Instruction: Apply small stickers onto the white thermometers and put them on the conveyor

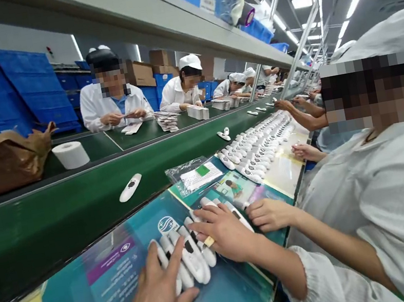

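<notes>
Several white, elongated plastic devices with dark oval windows and grey ends lie side by side on the teal printed mat. At their left end, my left hand rests with fingers spread, index finger lying over the row and thumb near its lower end. My right hand reaches in from the right, fingers apart and bent over the row; its thumb is largely hidden. A small yellow patch shows by its fingers. Close beside it is a co-worker's hand, near more white devices.
Long rows of the same devices stretch along the bench beyond a clear plastic bag. One device lies on the green conveyor. A tape roll and brown bag sit opposite. Co-workers sit around; a shelf hangs overhead.
</notes>
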The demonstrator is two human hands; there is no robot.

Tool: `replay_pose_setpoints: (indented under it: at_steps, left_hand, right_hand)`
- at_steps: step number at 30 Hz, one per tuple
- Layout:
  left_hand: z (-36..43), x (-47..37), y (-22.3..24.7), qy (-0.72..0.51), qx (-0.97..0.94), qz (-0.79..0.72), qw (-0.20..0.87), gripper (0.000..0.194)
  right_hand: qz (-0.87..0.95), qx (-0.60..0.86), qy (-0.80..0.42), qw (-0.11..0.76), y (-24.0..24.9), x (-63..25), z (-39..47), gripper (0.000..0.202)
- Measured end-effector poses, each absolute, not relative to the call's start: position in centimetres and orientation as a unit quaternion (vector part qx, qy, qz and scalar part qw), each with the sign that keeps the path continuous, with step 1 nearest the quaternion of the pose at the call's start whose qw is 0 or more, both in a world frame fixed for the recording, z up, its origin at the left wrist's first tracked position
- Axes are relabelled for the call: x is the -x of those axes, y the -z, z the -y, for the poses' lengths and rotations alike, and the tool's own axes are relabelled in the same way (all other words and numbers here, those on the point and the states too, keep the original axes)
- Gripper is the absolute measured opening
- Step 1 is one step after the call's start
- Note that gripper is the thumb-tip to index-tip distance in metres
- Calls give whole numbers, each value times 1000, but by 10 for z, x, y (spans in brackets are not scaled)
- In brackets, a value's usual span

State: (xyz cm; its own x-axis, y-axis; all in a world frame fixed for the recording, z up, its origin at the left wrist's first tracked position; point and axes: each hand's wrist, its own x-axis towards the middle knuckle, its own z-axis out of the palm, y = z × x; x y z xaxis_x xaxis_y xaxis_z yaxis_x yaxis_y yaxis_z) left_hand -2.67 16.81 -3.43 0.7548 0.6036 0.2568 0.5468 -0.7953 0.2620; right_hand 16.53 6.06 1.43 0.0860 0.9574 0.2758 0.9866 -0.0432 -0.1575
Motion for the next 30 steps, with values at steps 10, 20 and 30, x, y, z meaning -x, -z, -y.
replay_pose_setpoints:
  at_steps: [10, 20, 30]
  left_hand:
    - [-106, -73, -9, -81, -961, -243, 107, 72]
    - [-90, -103, -11, -94, -964, -234, 80, 78]
    - [-88, -94, -15, -119, -963, -239, 13, 83]
  right_hand:
    - [704, 674, 94, 203, -1, -276, -25, 35]
    - [685, 657, 161, 271, 16, -315, -14, 33]
    - [581, 703, 240, 332, 21, -285, -6, 37]
